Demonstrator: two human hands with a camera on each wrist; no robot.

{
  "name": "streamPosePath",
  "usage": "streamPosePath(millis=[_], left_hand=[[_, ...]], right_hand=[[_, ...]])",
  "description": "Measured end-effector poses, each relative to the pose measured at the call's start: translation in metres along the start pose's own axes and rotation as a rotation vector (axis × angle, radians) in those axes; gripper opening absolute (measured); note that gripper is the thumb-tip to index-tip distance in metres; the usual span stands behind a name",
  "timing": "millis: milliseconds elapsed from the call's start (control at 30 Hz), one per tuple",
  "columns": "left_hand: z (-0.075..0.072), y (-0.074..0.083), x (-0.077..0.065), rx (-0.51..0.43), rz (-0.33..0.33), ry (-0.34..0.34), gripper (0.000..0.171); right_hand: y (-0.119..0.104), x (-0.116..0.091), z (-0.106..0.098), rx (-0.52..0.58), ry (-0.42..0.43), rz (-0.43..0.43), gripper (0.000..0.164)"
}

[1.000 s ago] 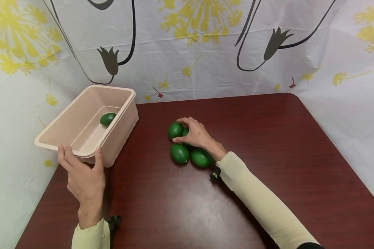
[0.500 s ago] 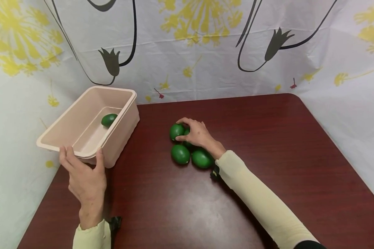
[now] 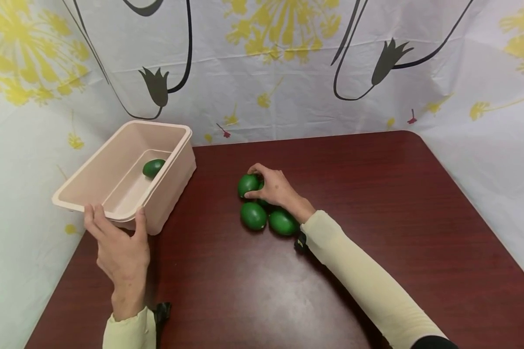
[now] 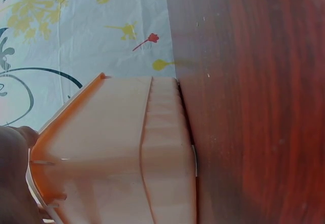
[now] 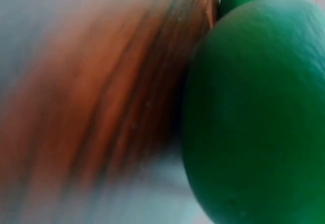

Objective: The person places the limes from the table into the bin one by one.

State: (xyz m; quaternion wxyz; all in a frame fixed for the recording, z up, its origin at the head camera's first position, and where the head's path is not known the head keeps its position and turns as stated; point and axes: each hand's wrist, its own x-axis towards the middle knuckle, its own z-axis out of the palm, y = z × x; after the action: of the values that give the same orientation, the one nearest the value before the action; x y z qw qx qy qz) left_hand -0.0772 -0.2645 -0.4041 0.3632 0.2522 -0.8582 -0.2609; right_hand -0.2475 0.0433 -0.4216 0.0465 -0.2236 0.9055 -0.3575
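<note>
My left hand (image 3: 124, 254) grips the near end of a pale pink plastic tub (image 3: 174, 179), fingers over the rim and thumb at the corner. One green avocado (image 3: 154, 167) lies inside it. At mid-table, the thumb and forefinger of my right hand (image 3: 276, 188) hold the far-left avocado (image 3: 247, 185) of a small cluster. Another avocado (image 3: 262, 201) is mostly hidden under that hand. Closer to me lie a third avocado (image 3: 253, 216) and, by the wrist, a fourth avocado (image 3: 283, 222). A large avocado (image 5: 259, 112) fills the right wrist view's right side.
A dark red wooden table (image 3: 227, 281) bears everything. A white cloth (image 3: 288, 111) printed with yellow and grey flowers hangs behind it and at both sides. The tub stands at the table's left, close to the cloth.
</note>
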Motion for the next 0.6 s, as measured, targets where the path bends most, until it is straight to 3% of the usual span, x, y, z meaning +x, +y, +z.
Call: streamPosePath(millis=[300,600], left_hand=[[0.000,0.000,-0.001,0.000,0.001,-0.001,0.085],[0.000,-0.001,0.000,-0.002,0.001,-0.001,0.085]], right_hand=[[-0.005,0.000,-0.002,0.070,0.047,0.013,0.059],[-0.020,-0.002,-0.006,0.157,0.117,-0.066,0.059]])
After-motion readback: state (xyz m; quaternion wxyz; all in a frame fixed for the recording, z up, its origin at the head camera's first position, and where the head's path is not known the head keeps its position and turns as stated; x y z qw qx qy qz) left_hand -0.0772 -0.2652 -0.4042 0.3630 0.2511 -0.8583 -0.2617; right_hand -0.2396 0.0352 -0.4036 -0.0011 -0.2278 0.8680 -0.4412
